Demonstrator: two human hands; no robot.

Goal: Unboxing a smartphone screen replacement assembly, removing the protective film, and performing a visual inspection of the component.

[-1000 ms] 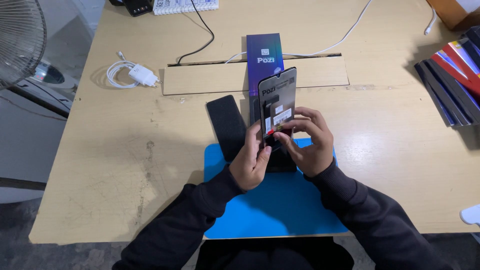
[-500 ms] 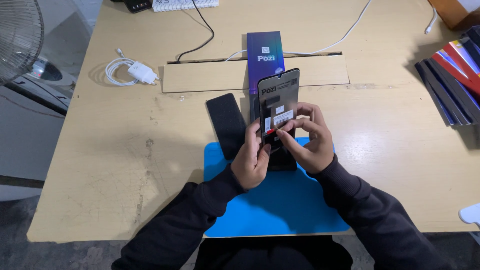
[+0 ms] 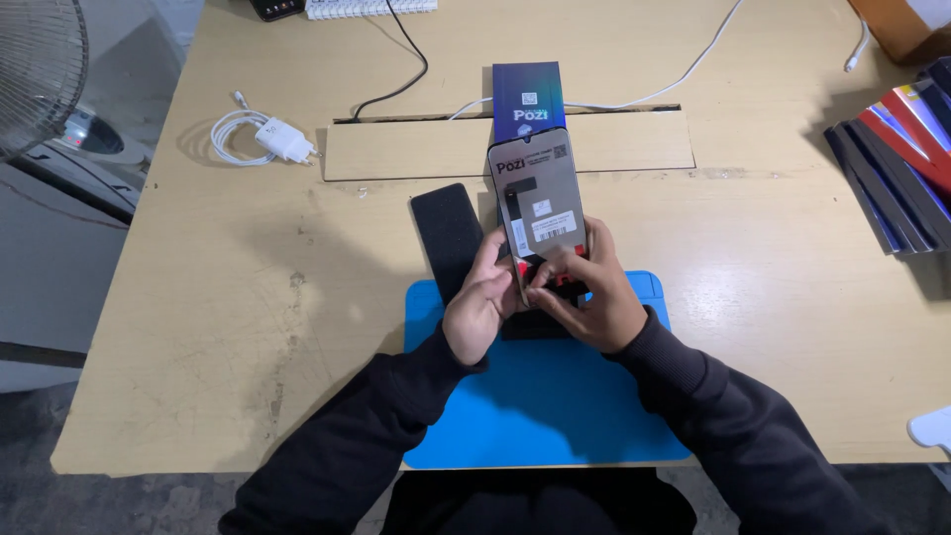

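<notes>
Since the earlier frames the phone point(image 3: 538, 203) has dropped slightly lower and nearer the person, and the right hand's fingers have curled further over its lower face. At the centre of the frame the left hand point(image 3: 482, 305) is closed around the phone's lower left edge, while the right hand point(image 3: 586, 297) grips the lower right side, its fingertips point(image 3: 555, 269) pressed on the sticker-covered screen near the bottom. The phone is held nearly upright, tilted a little, above the top edge of a blue mat point(image 3: 540, 396) that lies on the wooden table point(image 3: 248, 277). Just left of the hands a flat black rectangle point(image 3: 448, 233) rests partly on the table and partly on the mat. Behind the phone a dark blue box point(image 3: 528, 99) lies on a strip of cardboard point(image 3: 416, 154). A white charger point(image 3: 282, 141) with its coiled cable sits at upper left, a fan point(image 3: 35, 69) at the far left edge, and a stack of coloured folders point(image 3: 897, 159) at right.
</notes>
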